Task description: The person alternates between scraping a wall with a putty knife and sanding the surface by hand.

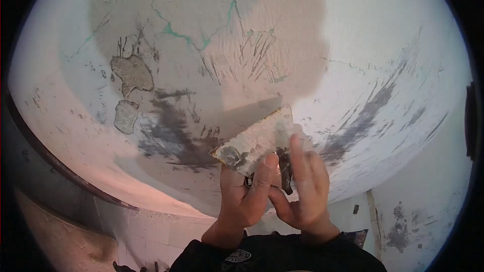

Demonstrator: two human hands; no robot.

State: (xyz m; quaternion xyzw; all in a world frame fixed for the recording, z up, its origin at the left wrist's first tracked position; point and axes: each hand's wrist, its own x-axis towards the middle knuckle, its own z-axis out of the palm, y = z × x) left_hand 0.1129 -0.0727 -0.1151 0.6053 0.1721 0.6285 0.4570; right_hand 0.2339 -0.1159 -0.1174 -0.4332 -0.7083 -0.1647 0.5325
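Note:
A scraper [259, 141] with a broad blade crusted in pale plaster and a rough, yellowish-brown edge is tilted close in front of the wall. My left hand [244, 199] is closed on it, thumb pressed on the near side of the blade and fingers hidden behind. The scraper's dark handle part [286, 174] shows between my two hands. Just right of it is my right hand [307, 186], its index finger stretched upward and slightly blurred, its thumb near the handle end. The fingers of this hand are apart.
Ahead spreads a whitish plastered wall [363, 35] with green-tinted cracks and dark smears. Two patches of exposed rough plaster [133, 74] show at left. A dark curved edge [75, 181] runs along the lower left. Another stained wall surface [418, 226] is at lower right.

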